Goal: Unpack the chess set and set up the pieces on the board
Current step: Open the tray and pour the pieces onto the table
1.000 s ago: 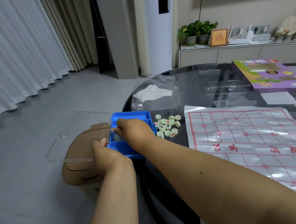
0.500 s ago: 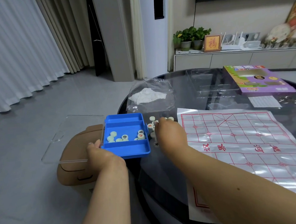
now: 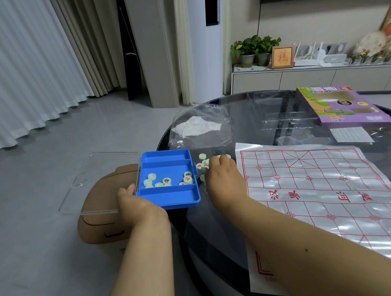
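The left hand (image 3: 136, 203) grips the left edge of the blue tray (image 3: 169, 179), which holds several xiangqi pieces (image 3: 167, 181). Right of the tray, the right hand (image 3: 221, 180) rests fingers-curled over loose pieces (image 3: 202, 157) on the counter (image 3: 268, 111), beside the paper board (image 3: 318, 186); whether it pinches one cannot be told.

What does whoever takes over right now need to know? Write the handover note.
Left hand grips the blue case at the table's edge, clear lid open.
Right hand rests on the loose pieces on the glass table, beside the board sheet; its grip is hidden.
Done: sheet spread out, part of the pieces emptied.
Left: several pieces remain in the case's middle compartment; none stand on the sheet.
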The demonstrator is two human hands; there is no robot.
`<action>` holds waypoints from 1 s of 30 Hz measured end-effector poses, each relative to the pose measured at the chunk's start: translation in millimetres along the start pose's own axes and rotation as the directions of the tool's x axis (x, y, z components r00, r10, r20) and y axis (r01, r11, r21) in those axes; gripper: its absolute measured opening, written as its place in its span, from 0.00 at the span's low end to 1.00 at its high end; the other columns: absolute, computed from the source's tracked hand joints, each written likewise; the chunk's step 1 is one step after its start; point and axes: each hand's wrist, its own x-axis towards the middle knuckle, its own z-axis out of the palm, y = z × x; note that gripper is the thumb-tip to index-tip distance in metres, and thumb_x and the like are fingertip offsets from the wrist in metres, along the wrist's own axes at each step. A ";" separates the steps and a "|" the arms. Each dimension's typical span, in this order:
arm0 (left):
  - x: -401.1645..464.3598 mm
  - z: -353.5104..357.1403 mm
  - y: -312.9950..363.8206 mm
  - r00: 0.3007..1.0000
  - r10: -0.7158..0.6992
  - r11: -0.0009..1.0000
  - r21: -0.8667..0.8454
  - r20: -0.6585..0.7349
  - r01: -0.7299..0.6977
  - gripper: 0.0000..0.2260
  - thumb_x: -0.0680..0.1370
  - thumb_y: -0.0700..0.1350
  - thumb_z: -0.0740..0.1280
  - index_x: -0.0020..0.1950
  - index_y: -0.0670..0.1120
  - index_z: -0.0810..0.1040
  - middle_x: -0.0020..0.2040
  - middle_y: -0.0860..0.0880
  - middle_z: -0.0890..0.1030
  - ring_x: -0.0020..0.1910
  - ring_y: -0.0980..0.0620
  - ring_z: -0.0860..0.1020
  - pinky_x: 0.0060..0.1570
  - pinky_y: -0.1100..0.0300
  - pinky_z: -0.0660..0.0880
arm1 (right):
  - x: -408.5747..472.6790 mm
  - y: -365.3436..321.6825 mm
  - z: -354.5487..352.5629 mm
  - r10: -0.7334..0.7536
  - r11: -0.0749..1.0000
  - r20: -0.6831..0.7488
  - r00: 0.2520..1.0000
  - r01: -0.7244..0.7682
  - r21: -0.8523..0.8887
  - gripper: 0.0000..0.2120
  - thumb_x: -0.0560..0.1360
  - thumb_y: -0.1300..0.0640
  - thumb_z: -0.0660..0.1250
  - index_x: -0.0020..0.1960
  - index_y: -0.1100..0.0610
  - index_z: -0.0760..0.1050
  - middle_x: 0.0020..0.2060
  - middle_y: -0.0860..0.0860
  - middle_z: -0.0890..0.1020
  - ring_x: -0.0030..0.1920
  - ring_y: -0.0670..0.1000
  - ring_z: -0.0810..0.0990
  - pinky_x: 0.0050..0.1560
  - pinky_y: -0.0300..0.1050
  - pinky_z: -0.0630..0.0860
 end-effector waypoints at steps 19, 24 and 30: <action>-0.9 1.9 -1.1 0.999 0.020 0.998 -0.065 -0.041 -0.023 0.10 0.78 0.49 0.61 0.49 0.46 0.79 0.32 0.55 0.78 0.29 0.58 0.79 0.29 0.63 0.74 | -3.0 -36.4 3.4 -0.384 0.923 -0.271 0.883 0.365 -0.118 0.21 0.75 0.45 0.52 0.33 0.56 0.75 0.27 0.49 0.77 0.32 0.52 0.75 0.53 0.48 0.64; 5.9 4.1 -2.7 0.999 0.016 0.994 -0.110 -0.029 -0.020 0.14 0.77 0.47 0.61 0.54 0.42 0.82 0.34 0.52 0.79 0.31 0.54 0.79 0.31 0.62 0.74 | -11.4 -45.4 6.6 -0.439 0.893 -0.131 0.889 0.415 -0.177 0.25 0.77 0.41 0.47 0.33 0.56 0.69 0.22 0.51 0.74 0.27 0.52 0.65 0.68 0.53 0.59; 9.6 2.6 -4.6 1.000 -0.001 0.993 -0.122 0.010 0.002 0.15 0.76 0.46 0.61 0.54 0.41 0.82 0.37 0.50 0.81 0.34 0.50 0.80 0.36 0.59 0.78 | -13.7 -63.3 -8.1 -0.359 0.918 0.124 0.925 0.325 0.228 0.24 0.81 0.42 0.49 0.55 0.61 0.71 0.49 0.58 0.79 0.47 0.58 0.76 0.46 0.49 0.68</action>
